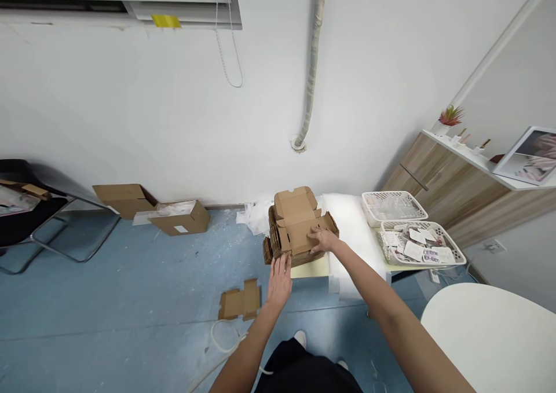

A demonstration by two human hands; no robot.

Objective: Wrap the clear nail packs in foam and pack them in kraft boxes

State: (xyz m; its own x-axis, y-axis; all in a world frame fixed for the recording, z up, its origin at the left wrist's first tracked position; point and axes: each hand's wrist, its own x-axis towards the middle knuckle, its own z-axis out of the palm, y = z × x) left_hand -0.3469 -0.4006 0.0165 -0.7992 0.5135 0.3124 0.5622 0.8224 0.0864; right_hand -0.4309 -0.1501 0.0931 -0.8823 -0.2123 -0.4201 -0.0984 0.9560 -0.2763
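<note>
A stack of flattened brown cardboard boxes [280, 239] lies on a low table, with one unfolded cardboard box blank [299, 231] uppermost. My right hand [322, 239] rests on this top blank near its right side, fingers spread over the surface. At the stack's front left corner, the outstretched fingers of my left hand [279, 277] touch the cardboard edge. Neither hand is wrapped around anything. The undersides of both hands are hidden.
White foam sheets [354, 239] cover the table's right part, beside two white plastic baskets [388, 263] of packaged items. Another flattened box [240, 300] lies on the floor. Open cartons [180, 225] stand by the wall, a black chair [39, 219] at left, a round white table [490, 335] at right.
</note>
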